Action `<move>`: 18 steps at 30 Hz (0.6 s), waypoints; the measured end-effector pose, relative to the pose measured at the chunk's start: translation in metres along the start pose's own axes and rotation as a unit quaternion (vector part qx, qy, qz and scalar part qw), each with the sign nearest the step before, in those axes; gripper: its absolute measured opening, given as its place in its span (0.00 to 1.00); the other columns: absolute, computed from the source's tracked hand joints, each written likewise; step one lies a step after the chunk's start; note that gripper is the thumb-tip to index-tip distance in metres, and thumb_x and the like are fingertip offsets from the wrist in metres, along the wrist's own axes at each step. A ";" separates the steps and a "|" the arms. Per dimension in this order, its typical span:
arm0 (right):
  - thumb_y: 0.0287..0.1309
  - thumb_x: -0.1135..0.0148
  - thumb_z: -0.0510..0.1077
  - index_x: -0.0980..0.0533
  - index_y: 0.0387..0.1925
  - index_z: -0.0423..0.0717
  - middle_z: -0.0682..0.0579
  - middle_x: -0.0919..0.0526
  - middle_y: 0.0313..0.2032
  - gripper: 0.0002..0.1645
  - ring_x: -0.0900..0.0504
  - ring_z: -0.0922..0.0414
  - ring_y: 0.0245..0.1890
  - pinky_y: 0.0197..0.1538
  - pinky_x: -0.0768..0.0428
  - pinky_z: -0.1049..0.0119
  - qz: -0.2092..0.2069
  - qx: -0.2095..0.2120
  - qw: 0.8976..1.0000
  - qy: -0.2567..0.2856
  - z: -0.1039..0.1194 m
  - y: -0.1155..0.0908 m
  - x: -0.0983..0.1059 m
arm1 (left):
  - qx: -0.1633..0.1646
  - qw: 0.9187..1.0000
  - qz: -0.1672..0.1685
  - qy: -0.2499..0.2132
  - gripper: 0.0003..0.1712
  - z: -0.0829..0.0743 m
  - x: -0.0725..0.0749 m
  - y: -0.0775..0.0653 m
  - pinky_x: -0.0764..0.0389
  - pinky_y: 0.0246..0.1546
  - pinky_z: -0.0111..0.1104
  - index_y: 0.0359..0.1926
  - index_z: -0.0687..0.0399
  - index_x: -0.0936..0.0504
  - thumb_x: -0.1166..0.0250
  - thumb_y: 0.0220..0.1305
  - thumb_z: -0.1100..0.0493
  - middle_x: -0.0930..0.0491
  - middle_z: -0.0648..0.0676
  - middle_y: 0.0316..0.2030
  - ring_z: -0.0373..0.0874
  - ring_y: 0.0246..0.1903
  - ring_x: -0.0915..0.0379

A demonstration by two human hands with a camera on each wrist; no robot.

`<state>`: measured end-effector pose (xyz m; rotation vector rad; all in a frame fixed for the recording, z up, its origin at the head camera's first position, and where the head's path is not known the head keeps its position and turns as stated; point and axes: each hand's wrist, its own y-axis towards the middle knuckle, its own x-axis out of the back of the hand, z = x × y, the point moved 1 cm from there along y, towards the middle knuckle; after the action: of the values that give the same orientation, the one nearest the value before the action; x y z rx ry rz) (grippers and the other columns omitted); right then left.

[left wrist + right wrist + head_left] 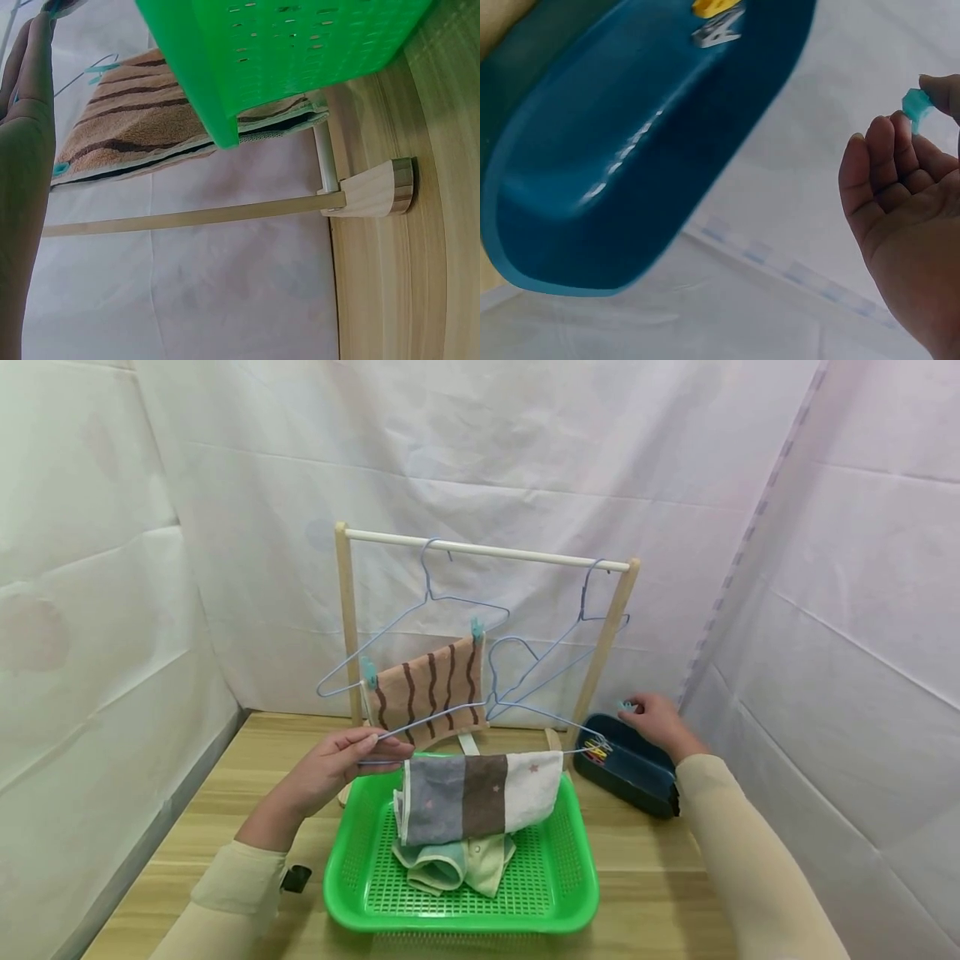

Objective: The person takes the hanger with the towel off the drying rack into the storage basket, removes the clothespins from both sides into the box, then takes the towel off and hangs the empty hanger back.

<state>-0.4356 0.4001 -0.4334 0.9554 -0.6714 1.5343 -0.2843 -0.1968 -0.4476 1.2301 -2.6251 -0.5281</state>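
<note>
My left hand (326,772) grips the left end of a blue wire hanger (442,717). Over the hanger's lower bar hangs a towel (483,797) with grey, brown and white blocks, in front of the green basket (336,881). My right hand (663,727) is above a dark blue box (633,789) and pinches a teal clothespin (915,105) between thumb and fingers. Yellow, grey and red clothespins (597,750) lie at the box's left end. In the left wrist view, the hanger end at my fingers is mostly out of frame.
A wooden rack (487,550) stands behind the basket. From it hang one hanger with a brown striped towel (431,689) held by teal clothespins, and another bare hanger (543,656) at right. Folded pale cloths (453,864) lie in the basket. White curtains (480,443) enclose the table.
</note>
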 end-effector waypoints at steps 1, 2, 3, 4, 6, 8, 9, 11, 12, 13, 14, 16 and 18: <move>0.81 0.35 0.48 0.19 0.60 0.28 0.39 0.14 0.42 0.24 0.20 0.48 0.35 0.38 0.18 0.58 0.002 -0.004 1.000 -0.001 -0.002 0.001 -0.001 | -0.003 1.000 0.002 0.002 0.23 0.000 0.000 0.000 0.16 0.68 0.50 0.67 0.79 0.24 0.60 0.92 0.66 0.15 0.65 0.65 0.53 0.67 0.17; 0.81 0.35 0.48 0.19 0.59 0.28 0.38 0.14 0.43 0.24 0.19 0.47 0.37 0.39 0.17 0.57 0.002 -0.009 1.000 -0.004 -0.004 0.002 -0.002 | -0.003 1.000 0.002 0.002 0.23 0.000 0.000 0.000 0.16 0.68 0.50 0.67 0.79 0.24 0.60 0.92 0.66 0.15 0.65 0.65 0.53 0.67 0.17; 0.81 0.35 0.47 0.19 0.59 0.28 0.36 0.14 0.44 0.24 0.19 0.46 0.38 0.40 0.16 0.55 0.003 -0.013 1.000 -0.003 -0.006 0.003 -0.003 | -0.003 1.000 0.002 0.001 0.23 -0.001 0.000 0.000 0.16 0.68 0.50 0.67 0.78 0.24 0.60 0.92 0.66 0.15 0.65 0.65 0.53 0.67 0.17; 0.81 0.35 0.47 0.20 0.59 0.27 0.35 0.14 0.46 0.24 0.18 0.45 0.39 0.42 0.15 0.53 0.004 -0.016 1.000 -0.006 -0.008 0.004 -0.004 | -0.002 1.000 0.002 0.001 0.23 -0.001 0.000 0.000 0.17 0.68 0.51 0.67 0.78 0.24 0.60 0.92 0.66 0.15 0.65 0.65 0.53 0.67 0.17; 0.81 0.36 0.46 0.21 0.61 0.25 0.31 0.14 0.49 0.25 0.16 0.41 0.43 0.46 0.14 0.47 0.009 -0.020 1.000 -0.009 -0.010 0.005 -0.007 | 0.002 1.000 -0.001 0.002 0.23 -0.003 -0.001 0.000 0.16 0.68 0.50 0.67 0.78 0.24 0.60 0.92 0.66 0.15 0.65 0.65 0.53 0.67 0.17; 0.81 0.37 0.46 0.22 0.63 0.24 0.29 0.16 0.53 0.27 0.16 0.38 0.48 0.51 0.13 0.42 0.017 -0.024 0.999 -0.018 -0.013 0.005 -0.009 | 0.009 1.000 -0.007 0.001 0.23 -0.003 -0.001 0.000 0.16 0.68 0.50 0.67 0.77 0.24 0.59 0.92 0.65 0.15 0.64 0.65 0.53 0.67 0.17; 0.81 0.37 0.46 0.23 0.64 0.23 0.27 0.16 0.55 0.27 0.16 0.37 0.50 0.52 0.14 0.39 0.020 -0.024 0.999 -0.023 -0.014 0.006 -0.011 | 0.011 1.000 -0.008 0.003 0.23 -0.003 -0.001 0.000 0.16 0.68 0.49 0.67 0.78 0.24 0.59 0.92 0.65 0.14 0.64 0.64 0.53 0.67 0.17; 0.81 0.37 0.47 0.24 0.65 0.23 0.26 0.17 0.58 0.29 0.16 0.34 0.54 0.56 0.15 0.35 0.024 -0.026 0.999 -0.035 -0.016 0.007 -0.013 | 0.013 1.000 -0.010 0.005 0.23 -0.003 -0.001 0.001 0.16 0.68 0.50 0.67 0.78 0.24 0.59 0.92 0.65 0.15 0.64 0.64 0.53 0.67 0.17; 0.81 0.37 0.47 0.24 0.66 0.23 0.25 0.18 0.59 0.30 0.16 0.32 0.55 0.58 0.15 0.34 0.024 -0.026 0.998 -0.042 -0.017 0.007 -0.015 | 0.013 1.000 -0.010 0.005 0.23 -0.003 -0.001 0.001 0.16 0.68 0.51 0.67 0.78 0.24 0.59 0.92 0.65 0.15 0.64 0.64 0.53 0.67 0.17; 0.81 0.37 0.47 0.24 0.66 0.23 0.24 0.18 0.60 0.30 0.17 0.31 0.56 0.58 0.16 0.33 0.024 -0.026 0.998 -0.051 -0.019 0.008 -0.016 | 0.014 1.000 -0.010 0.004 0.23 -0.003 -0.001 0.001 0.16 0.68 0.51 0.67 0.78 0.24 0.59 0.92 0.65 0.15 0.64 0.65 0.53 0.67 0.17; 0.81 0.37 0.47 0.24 0.66 0.23 0.24 0.18 0.60 0.30 0.17 0.30 0.58 0.59 0.16 0.32 0.024 -0.026 0.998 -0.057 -0.020 0.008 -0.017 | 0.014 1.000 -0.010 0.005 0.23 -0.003 -0.001 0.002 0.17 0.68 0.52 0.67 0.78 0.24 0.59 0.92 0.65 0.15 0.65 0.65 0.53 0.67 0.17; 0.80 0.36 0.47 0.24 0.66 0.23 0.23 0.19 0.61 0.31 0.18 0.28 0.59 0.61 0.17 0.31 0.021 -0.027 0.997 -0.066 -0.023 0.009 -0.020 | 0.015 1.000 -0.010 0.003 0.23 -0.004 -0.002 0.002 0.17 0.68 0.52 0.68 0.78 0.24 0.58 0.92 0.65 0.15 0.65 0.65 0.53 0.67 0.18; 0.79 0.36 0.47 0.24 0.65 0.22 0.22 0.19 0.61 0.30 0.19 0.27 0.60 0.62 0.18 0.29 0.021 -0.030 0.997 -0.074 -0.025 0.011 -0.022 | 0.016 1.000 -0.010 0.003 0.23 -0.004 -0.002 0.002 0.17 0.68 0.52 0.68 0.78 0.24 0.58 0.92 0.65 0.16 0.66 0.65 0.53 0.67 0.18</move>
<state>-0.4507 0.4078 -0.4642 1.0222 -0.8425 1.4811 -0.2832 -0.1949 -0.4435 1.2672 -2.6285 -0.4880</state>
